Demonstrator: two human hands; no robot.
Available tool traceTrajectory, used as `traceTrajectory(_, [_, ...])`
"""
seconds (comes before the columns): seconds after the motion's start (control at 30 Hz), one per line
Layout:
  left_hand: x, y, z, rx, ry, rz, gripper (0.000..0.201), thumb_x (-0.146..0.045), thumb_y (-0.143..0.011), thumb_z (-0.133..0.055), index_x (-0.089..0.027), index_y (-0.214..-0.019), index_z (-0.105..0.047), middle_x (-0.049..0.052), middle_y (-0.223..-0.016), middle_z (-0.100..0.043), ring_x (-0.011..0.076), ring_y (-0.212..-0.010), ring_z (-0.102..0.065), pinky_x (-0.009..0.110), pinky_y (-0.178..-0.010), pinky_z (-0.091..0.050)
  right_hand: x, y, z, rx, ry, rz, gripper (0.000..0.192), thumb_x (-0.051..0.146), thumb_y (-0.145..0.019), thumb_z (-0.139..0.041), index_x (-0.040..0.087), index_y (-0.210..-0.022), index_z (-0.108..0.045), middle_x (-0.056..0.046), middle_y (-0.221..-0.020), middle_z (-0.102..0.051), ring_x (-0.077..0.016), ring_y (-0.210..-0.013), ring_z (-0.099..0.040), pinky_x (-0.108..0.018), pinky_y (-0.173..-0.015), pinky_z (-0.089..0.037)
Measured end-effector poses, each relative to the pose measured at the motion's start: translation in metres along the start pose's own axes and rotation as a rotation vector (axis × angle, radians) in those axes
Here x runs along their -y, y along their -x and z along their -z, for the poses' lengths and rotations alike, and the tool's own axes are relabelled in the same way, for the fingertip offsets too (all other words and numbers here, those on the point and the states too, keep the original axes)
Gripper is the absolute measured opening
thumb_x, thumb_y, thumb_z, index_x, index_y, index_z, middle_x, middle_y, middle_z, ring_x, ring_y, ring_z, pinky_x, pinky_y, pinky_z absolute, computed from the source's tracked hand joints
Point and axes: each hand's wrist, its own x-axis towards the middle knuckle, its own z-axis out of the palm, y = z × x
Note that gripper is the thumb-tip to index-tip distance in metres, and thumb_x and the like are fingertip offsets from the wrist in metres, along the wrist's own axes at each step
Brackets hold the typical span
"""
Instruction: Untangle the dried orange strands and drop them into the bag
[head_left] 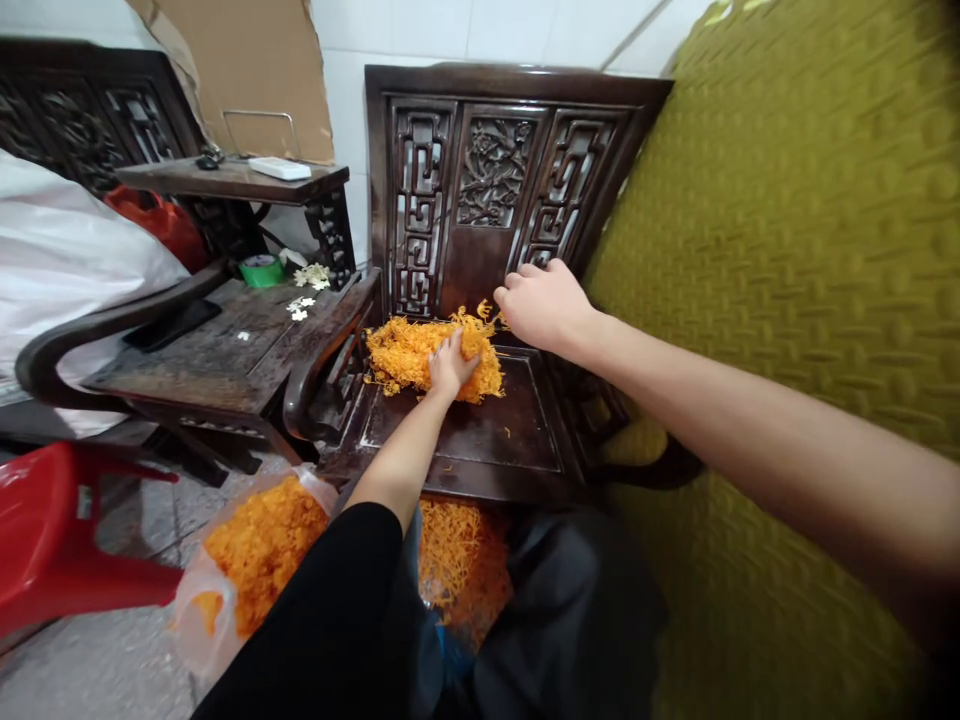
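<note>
A heap of thin, branching orange pieces [401, 355], like small moulded plastic parts, lies on the seat of a dark wooden chair [517, 430]. My left hand [448, 366] is in the right side of the heap, its fingers and thumb curved around a clump of the pieces. Above and to the right, my right hand [544, 305] is closed, knuckles up. An orange piece [485, 311] shows at its fingertips, over the back edge of the heap. My right fingertips are partly hidden behind the hand.
A clear bag of orange pieces [262, 550] stands on the floor at left, near a red plastic stool [45, 530]. More orange pieces [454, 550] are below the seat, between my legs. Green tape [262, 271] lies on the side table. A yellow-green textured mat [787, 250] stands at right.
</note>
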Motion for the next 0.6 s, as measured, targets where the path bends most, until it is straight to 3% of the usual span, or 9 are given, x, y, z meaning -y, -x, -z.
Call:
traceTrajectory(0.1, [0.011, 0.006, -0.009, -0.053, -0.004, -0.104, 0.072, -0.044, -0.088, -0.068, -0.028, -0.154, -0.041, 0.01, -0.14, -0.063, 0.0282, -0.132, -0.057, 0.041, -0.112, -0.039, -0.02, 0.009, 0.006, -0.029, 0.003, 0.041, 0.032, 0.025, -0.102, -0.041, 0.012, -0.102, -0.07, -0.016, -0.11, -0.07, -0.0334, -0.118, -0.057, -0.053, -0.101, -0.036])
traceTrajectory(0.23, [0.015, 0.007, -0.015, -0.165, 0.06, -0.08, 0.075, -0.044, -0.088, -0.068, -0.026, -0.154, -0.038, 0.01, -0.14, -0.064, 0.0269, -0.13, -0.057, 0.041, -0.112, -0.038, -0.044, 0.009, 0.014, -0.083, 0.068, 0.1, 0.044, 0.038, -0.108, -0.032, 0.013, -0.104, -0.068, -0.011, -0.109, -0.069, -0.0326, -0.123, -0.053, -0.056, -0.102, -0.035])
traceTrajectory(0.43, [0.016, 0.01, -0.018, -0.2, 0.053, -0.036, 0.067, -0.049, -0.089, -0.065, -0.024, -0.149, -0.047, 0.011, -0.138, -0.065, 0.027, -0.131, -0.055, 0.042, -0.113, -0.035, -0.061, -0.001, 0.03, -0.117, 0.297, 0.202, 0.035, 0.017, -0.103, -0.034, 0.007, -0.096, -0.067, -0.018, -0.105, -0.07, -0.0309, -0.113, -0.059, -0.059, -0.098, -0.037])
traceTrajectory(0.6, [0.021, 0.009, -0.02, -0.184, -0.001, -0.106, 0.054, -0.045, -0.092, -0.064, -0.024, -0.141, -0.054, 0.012, -0.136, -0.063, 0.0277, -0.131, -0.052, 0.044, -0.113, -0.034, -0.083, -0.015, 0.054, -0.17, 0.483, 0.08, 0.034, 0.015, -0.103, -0.036, 0.003, -0.099, -0.067, -0.019, -0.103, -0.071, -0.0291, -0.112, -0.059, -0.06, -0.095, -0.034])
